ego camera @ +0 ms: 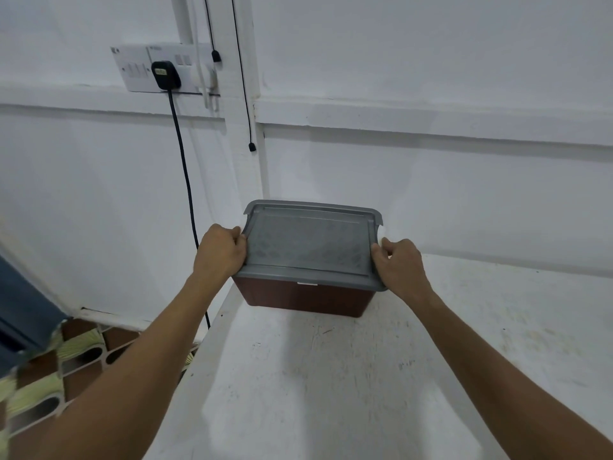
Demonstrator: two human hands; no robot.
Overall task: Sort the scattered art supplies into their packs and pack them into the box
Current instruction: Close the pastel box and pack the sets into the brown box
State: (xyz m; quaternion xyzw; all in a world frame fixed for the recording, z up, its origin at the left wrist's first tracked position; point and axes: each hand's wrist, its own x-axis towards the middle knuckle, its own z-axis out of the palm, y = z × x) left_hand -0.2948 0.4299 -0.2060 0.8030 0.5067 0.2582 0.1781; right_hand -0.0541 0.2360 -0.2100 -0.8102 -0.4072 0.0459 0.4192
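Two hands grip one box at the far end of a white tabletop, both arms stretched forward from the near edge. The left hand curls its fingers round the left end of the grey lid, knuckles up and thumb tucked against the lid's edge. The right hand does the same at the right end, its fingers folded over the rim and its thumb on top. The lid sits closed on the box, whose dark reddish-brown body shows below the lid between the two hands. One small pale tab shows at the middle of the front rim, under the lid's edge. The box stands near the left edge of the tabletop, close to the white wall beyond the hands; whether it rests on the surface or is lifted just off it cannot be told.

Above and to the left of the left hand, one socket panel is fixed to the wall, with one black plug in it. One dark cable drops from that plug and passes behind the left forearm. Two thinner black cords hang down the wall above the box, each ending in a small black tip. Below the left arm, a patterned floor of brown and pale green shows beside the tabletop, with one dark blue object at the far left edge, too blurred to identify.
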